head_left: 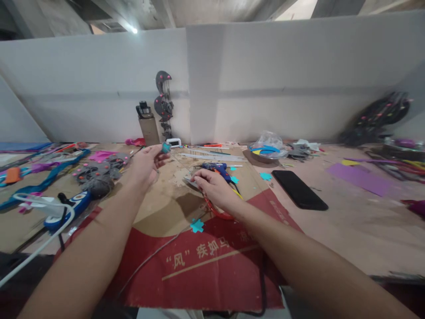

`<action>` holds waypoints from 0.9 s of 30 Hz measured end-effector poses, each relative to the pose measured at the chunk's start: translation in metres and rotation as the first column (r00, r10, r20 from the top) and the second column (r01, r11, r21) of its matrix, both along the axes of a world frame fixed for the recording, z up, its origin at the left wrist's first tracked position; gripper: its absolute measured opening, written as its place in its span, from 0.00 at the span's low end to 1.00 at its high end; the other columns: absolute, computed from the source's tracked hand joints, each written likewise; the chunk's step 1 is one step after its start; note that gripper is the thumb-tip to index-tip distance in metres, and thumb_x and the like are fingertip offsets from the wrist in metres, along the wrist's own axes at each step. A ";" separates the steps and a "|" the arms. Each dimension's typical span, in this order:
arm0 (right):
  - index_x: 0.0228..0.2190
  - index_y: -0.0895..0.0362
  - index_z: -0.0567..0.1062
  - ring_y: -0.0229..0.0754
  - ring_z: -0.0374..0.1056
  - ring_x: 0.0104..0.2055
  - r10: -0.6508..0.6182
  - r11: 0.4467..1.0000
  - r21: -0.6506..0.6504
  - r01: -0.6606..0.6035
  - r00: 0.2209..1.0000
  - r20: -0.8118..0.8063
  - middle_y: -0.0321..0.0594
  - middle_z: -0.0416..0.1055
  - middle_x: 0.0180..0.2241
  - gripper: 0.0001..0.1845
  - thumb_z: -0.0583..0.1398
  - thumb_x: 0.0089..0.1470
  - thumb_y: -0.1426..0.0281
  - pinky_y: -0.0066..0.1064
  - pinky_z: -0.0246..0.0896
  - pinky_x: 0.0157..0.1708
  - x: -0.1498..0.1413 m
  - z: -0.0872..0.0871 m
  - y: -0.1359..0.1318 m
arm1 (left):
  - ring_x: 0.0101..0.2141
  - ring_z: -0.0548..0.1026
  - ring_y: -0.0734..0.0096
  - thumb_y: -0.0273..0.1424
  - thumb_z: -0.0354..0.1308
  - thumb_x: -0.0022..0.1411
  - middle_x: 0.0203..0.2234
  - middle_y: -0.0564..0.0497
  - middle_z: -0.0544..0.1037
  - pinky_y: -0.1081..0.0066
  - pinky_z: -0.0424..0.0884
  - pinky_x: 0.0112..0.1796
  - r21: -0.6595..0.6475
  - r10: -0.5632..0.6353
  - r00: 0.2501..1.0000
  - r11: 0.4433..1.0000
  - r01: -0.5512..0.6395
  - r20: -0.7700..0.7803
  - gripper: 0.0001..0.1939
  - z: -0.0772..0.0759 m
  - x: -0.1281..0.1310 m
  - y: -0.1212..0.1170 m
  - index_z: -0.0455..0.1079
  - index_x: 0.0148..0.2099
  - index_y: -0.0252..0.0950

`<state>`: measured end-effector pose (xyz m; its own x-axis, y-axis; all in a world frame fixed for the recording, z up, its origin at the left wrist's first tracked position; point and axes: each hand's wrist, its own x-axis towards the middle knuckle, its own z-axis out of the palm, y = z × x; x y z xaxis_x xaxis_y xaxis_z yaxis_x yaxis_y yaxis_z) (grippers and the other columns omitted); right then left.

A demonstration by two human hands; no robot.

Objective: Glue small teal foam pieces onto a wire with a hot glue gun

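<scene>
My left hand (146,165) is raised over the cardboard mat (172,208) and pinches a small teal foam piece (165,147) between its fingertips. My right hand (214,188) rests low on the mat with its fingers curled down onto a thin grey piece (190,181); a red ring (217,212) lies under its wrist. A blue glue gun (217,168) lies just beyond the right hand. Loose teal foam shapes (197,226) are scattered about the mat.
A black phone (299,189) lies to the right. A bowl of coloured scraps (267,150), a brown bottle (148,124) and a grey ornament (164,104) stand by the white wall. Foam parts clutter the left side (99,170); purple sheet (361,178) lies at right.
</scene>
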<state>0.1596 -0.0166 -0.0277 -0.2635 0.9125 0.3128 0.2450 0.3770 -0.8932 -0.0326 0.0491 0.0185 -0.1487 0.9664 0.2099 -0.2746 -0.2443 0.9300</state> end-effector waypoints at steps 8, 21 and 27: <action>0.30 0.57 0.72 0.37 0.64 0.30 -0.041 0.998 0.050 0.040 0.999 0.033 0.37 0.70 0.27 0.19 0.47 0.57 0.60 0.28 0.57 0.32 0.015 0.012 0.006 | 0.22 0.74 0.77 0.28 0.60 0.49 0.22 0.51 0.75 0.81 0.66 0.19 0.077 0.093 0.990 0.992 -0.101 0.104 0.05 0.004 -0.018 0.009 0.70 0.30 0.31; 0.34 0.63 0.73 0.50 0.68 0.38 -0.503 0.830 0.255 0.497 0.468 0.726 0.56 0.73 0.35 0.20 0.53 0.54 0.59 0.35 0.57 0.36 0.055 0.009 0.027 | 0.22 0.74 0.76 0.30 0.60 0.53 0.23 0.48 0.76 0.80 0.67 0.20 -0.104 -0.164 0.980 0.983 0.153 -0.111 0.07 -0.014 0.019 -0.010 0.69 0.30 0.30; 0.38 0.63 0.72 0.50 0.69 0.38 -0.452 0.840 0.149 0.522 0.519 0.725 0.57 0.72 0.38 0.16 0.55 0.47 0.69 0.33 0.59 0.34 0.056 -0.026 0.051 | 0.24 0.75 0.75 0.28 0.59 0.55 0.23 0.48 0.76 0.80 0.70 0.22 -0.127 -0.270 0.954 0.959 0.254 -0.129 0.05 -0.019 0.025 -0.014 0.70 0.32 0.30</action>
<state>0.2161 0.0345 -0.0541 0.1282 0.9796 0.1550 0.9283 -0.0635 -0.3663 -0.0072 0.0351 -0.0004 0.1365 0.9853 0.1028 -0.1769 -0.0779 0.9811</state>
